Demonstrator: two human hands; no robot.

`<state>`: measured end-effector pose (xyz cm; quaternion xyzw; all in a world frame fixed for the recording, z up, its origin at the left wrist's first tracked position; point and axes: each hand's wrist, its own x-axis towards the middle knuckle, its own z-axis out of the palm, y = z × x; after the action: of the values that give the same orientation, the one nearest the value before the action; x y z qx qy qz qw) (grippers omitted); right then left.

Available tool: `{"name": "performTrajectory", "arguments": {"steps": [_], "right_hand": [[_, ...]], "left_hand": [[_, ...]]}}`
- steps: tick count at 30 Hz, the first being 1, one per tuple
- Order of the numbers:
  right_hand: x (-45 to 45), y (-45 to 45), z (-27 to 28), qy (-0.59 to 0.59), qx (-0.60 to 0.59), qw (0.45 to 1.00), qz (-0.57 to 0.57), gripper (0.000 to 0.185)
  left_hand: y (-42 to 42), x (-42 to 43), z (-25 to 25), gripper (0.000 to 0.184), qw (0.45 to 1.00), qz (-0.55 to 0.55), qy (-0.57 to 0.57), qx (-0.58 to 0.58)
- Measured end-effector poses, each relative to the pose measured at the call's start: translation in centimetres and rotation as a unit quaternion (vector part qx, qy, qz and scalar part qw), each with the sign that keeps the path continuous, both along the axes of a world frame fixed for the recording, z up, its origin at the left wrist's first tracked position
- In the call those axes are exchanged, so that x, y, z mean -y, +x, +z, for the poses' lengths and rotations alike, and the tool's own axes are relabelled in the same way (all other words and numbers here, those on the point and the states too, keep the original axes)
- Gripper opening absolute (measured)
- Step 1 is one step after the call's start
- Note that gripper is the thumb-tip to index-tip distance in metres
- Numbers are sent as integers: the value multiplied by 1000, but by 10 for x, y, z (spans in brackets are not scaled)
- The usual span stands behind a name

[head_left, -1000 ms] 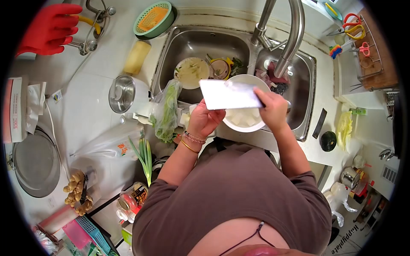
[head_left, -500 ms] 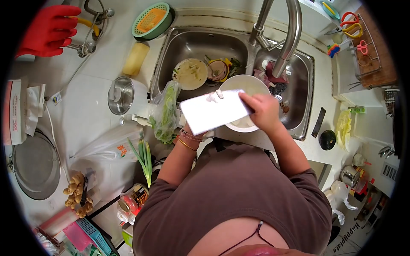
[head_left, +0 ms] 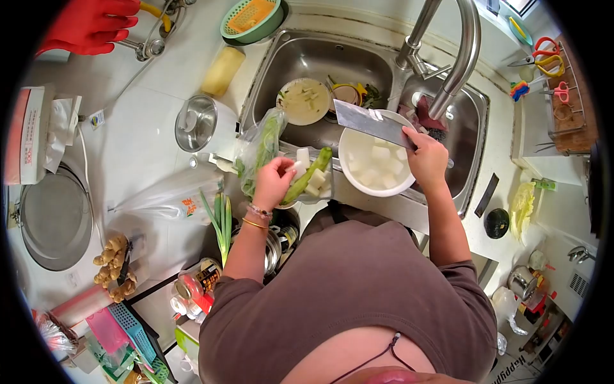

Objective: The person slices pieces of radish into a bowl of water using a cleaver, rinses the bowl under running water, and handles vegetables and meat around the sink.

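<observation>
My right hand (head_left: 427,157) grips a cleaver (head_left: 368,123) by its handle, the wide metal blade pointing left over a white bowl (head_left: 346,171). Pale cut chunks (head_left: 382,168) lie in that bowl. My left hand (head_left: 274,182) has its fingers closed at a small white vegetable chunk (head_left: 297,168). Beside it a long green vegetable (head_left: 309,175) and more white chunks (head_left: 315,182) rest on a board or tray, partly hidden by my hand. A clear bag of leafy greens (head_left: 261,147) lies just behind my left hand.
The double sink (head_left: 300,54) with its tall faucet (head_left: 472,45) is behind the bowl; a dish of scraps (head_left: 303,102) sits in its left basin. A metal-lined pot (head_left: 197,123), spring onions (head_left: 220,224) and ginger (head_left: 114,265) are on the left. A dark round vegetable (head_left: 496,223) lies right.
The cleaver has turned from broad face up to a slant and moved right over the bowl. My left hand, earlier hidden under the blade, now shows at the white chunks.
</observation>
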<state>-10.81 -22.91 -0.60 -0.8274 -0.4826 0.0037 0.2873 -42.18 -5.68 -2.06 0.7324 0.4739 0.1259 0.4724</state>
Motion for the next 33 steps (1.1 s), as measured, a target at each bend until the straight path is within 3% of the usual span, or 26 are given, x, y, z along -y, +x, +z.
{"name": "performTrajectory", "arguments": {"steps": [5,9,14,16,19,22,25,28,31,33], "right_hand": [[4,1,2,12,19,1000,2,41],[13,10,4,2,64,998,-21,42],[31,17,4,-25,79,993,-79,43],[41,19,4,-25,85,992,-88,43],[56,18,10,-17,86,991,-104,41],[72,17,9,-18,80,989,-126,40],[87,13,9,-14,69,987,-143,40],[99,13,7,-33,53,987,-151,31],[105,13,4,-30,40,987,-155,26],[105,13,1,-16,29,986,-166,27]], "left_hand": [[6,17,-7,18,962,-111,224,-110],[34,22,17,20,944,-91,256,-187],[125,33,11,26,924,-264,275,16],[162,40,-5,38,895,-300,330,4],[203,43,-32,40,880,-386,272,-53],[229,48,-25,41,860,-441,189,-174],[235,27,-125,31,899,-394,135,-138],[220,21,-70,24,942,-283,-182,21],[211,13,-48,16,909,-197,-362,68],[203,5,-44,25,857,-144,-475,141]]}}
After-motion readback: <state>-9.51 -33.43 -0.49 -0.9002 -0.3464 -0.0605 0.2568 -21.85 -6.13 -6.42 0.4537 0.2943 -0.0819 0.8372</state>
